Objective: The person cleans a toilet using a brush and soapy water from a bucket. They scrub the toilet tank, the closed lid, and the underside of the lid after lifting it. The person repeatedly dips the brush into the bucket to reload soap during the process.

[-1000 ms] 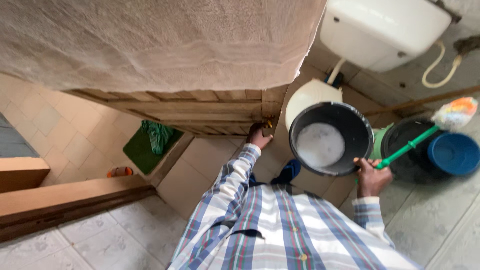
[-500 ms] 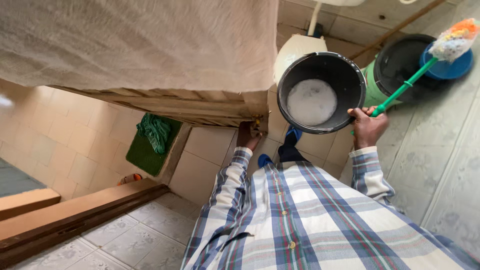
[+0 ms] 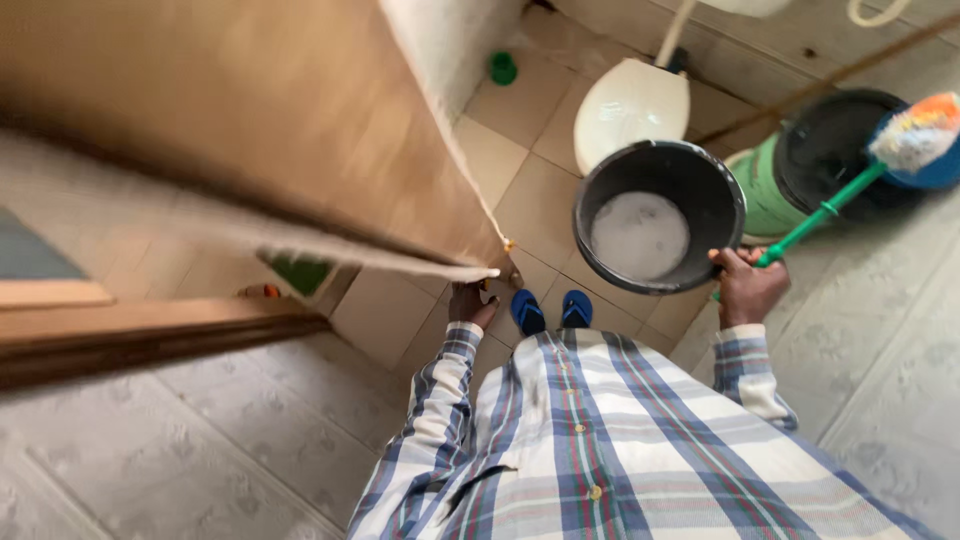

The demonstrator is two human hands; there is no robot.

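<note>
The right hand (image 3: 748, 287) was held out in front of the body with the plaid-sleeved forearm bent at the elbow, fingers clenched around both the rim of a round black plastic bucket (image 3: 660, 215) and the near end of a green-handled brush (image 3: 826, 208). The bucket hung upright just beyond the hand, its open mouth facing up and showing pale foamy water (image 3: 640, 235) in the bottom; it sat over the tiled floor (image 3: 880, 340), directly above a pair of blue slippers (image 3: 547, 310) on the person's feet. The brush's long axis ran diagonally from the hand up and to the far right, its white and orange bristled head (image 3: 918, 135) pointing away from the person and lying over a second black bucket (image 3: 835, 145) and a blue basin (image 3: 945, 165). A green container (image 3: 765, 190) stood between the two black buckets. The left hand (image 3: 470, 300) reached forward and down on a nearly straight arm to the lower edge of a brown wooden door (image 3: 300, 130); the fingers touched that edge, but whether they were gripping it could not be told, as the door hid them in part. A white toilet lid (image 3: 632, 100) lay on the far side of the held bucket, and a small green cap-like object (image 3: 503, 68) sat on the floor to the far left of it.
</note>
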